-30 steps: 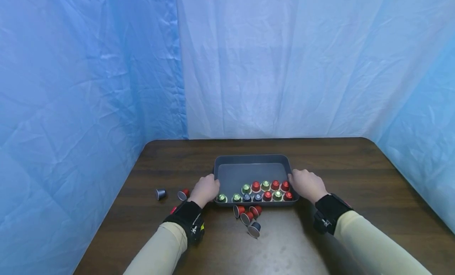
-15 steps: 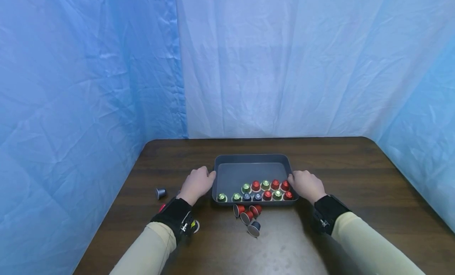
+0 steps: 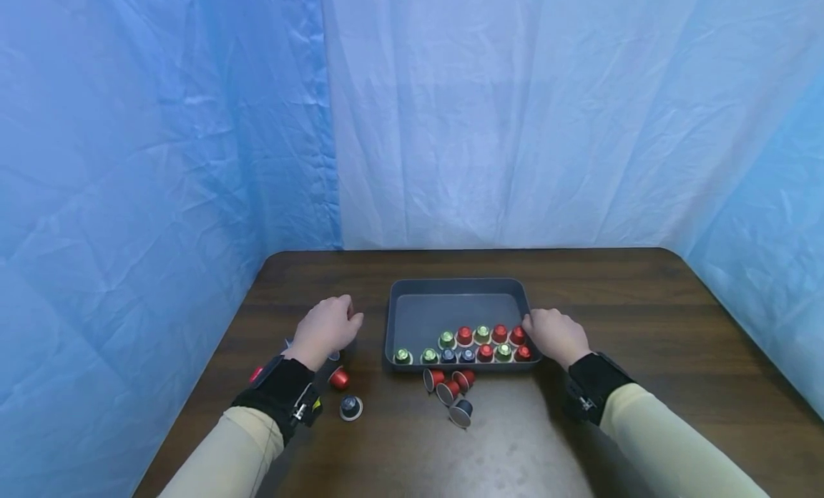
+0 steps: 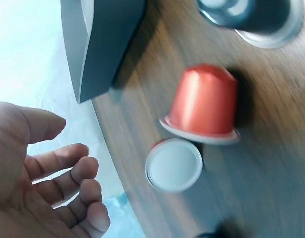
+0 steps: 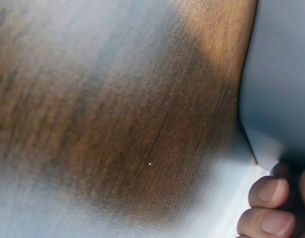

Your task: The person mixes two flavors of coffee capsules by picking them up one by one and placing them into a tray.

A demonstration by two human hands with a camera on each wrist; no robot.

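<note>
A grey baking tray (image 3: 444, 308) lies on the table, with two rows of red, green and dark blue coffee capsules (image 3: 485, 352) along its near side. My right hand (image 3: 556, 336) grips its right edge; in the right wrist view, curled fingers (image 5: 269, 192) meet the tray wall (image 5: 276, 69). Left of the tray, apart from it, hovers my left hand (image 3: 324, 331). Its fingers (image 4: 85, 168) are loosely bent around nothing. Below that hand are a red capsule (image 4: 204, 101), one showing its silver lid (image 4: 174, 166) and a dark capsule (image 4: 256, 15).
In front of the tray lies a small group of red capsules (image 3: 448, 392) with a dark one (image 3: 460, 413) nearer me. Blue sheeting (image 3: 502, 126) hangs behind the table (image 3: 611, 283) and on both sides.
My left hand has let go of the tray's left edge and moved left, uncovering a red and a dark capsule. My right hand stays on the tray, which has hardly moved.
</note>
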